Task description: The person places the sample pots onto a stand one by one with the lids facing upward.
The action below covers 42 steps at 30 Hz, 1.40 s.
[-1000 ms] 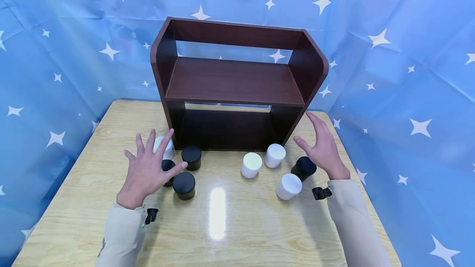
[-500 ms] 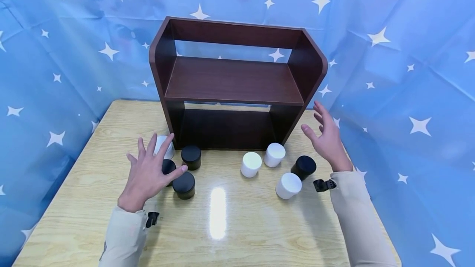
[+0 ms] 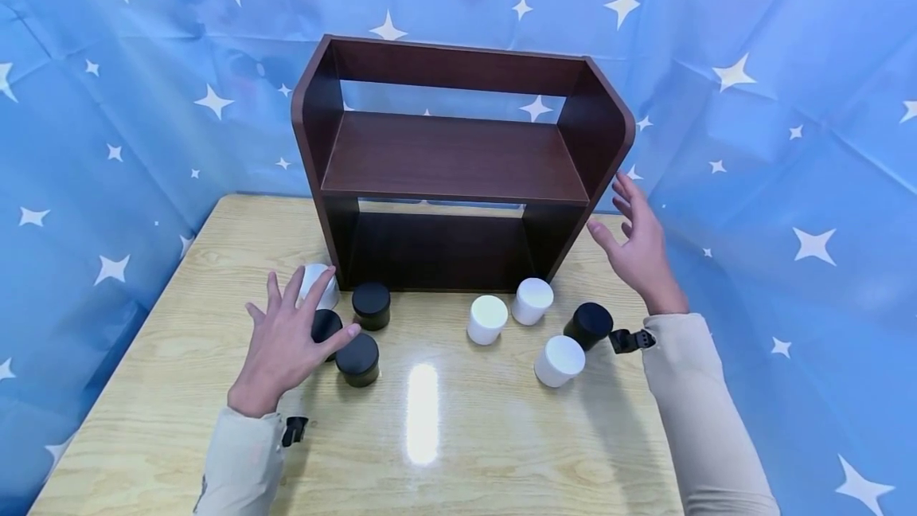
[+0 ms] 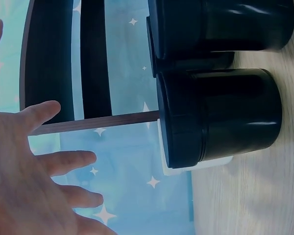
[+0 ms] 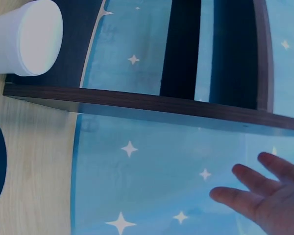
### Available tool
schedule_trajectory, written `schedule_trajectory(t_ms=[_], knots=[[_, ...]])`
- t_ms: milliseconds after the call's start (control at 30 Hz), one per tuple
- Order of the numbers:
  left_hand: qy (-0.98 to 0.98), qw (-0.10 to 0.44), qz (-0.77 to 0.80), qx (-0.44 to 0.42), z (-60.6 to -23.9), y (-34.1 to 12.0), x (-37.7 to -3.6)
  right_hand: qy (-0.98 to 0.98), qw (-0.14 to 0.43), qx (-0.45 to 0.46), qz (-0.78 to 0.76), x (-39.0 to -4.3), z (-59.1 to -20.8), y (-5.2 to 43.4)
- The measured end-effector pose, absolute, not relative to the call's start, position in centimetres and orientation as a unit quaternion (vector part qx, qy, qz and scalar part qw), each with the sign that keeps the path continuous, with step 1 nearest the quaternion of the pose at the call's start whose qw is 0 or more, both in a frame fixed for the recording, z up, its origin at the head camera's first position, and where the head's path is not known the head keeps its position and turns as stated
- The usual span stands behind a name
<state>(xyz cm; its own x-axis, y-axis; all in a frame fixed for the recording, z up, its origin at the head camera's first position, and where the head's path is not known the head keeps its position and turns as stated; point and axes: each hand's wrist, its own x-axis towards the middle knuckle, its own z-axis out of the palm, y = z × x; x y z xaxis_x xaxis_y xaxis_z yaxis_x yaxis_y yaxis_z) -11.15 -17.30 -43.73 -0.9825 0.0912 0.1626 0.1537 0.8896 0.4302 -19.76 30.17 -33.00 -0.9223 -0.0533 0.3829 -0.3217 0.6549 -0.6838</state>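
No text, label, brand, number or sign can be read in any view; the black jars (image 3: 357,358) and white jars (image 3: 487,318) are plain; the dark shelf (image 3: 458,158) is unmarked; the blue backdrop (image 3: 788,102) bears only white stars.

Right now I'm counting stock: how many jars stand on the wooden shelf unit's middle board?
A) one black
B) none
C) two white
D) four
B: the shelf board is bare; all white jars and black jars stand on the table in front.
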Motion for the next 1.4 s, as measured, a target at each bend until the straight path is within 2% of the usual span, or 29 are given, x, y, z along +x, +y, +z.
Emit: schedule_trajectory(t_ms=[467, 833, 1200, 1400], knots=[[-0.968, 0.080, -0.228, -0.065, -44.0, -17.7, -10.8, -0.889, 0.150, 0.094, 0.422, -21.3, -31.1, 30.1], [-0.968, 0.077, -0.233, -0.054, -44.2, -18.1, -10.3, -0.869, 0.163, 0.101, 0.457, -22.4, -29.1, 29.8], [-0.956, 0.111, -0.263, -0.067, -45.9, -19.1, -9.6, -0.860, 0.154, 0.100, 0.477, -23.0, -27.9, 29.2], [-0.954, 0.094, -0.279, -0.055, -45.8, -19.4, -9.4, -0.857, 0.142, 0.093, 0.487, -23.3, -27.4, 29.2]])
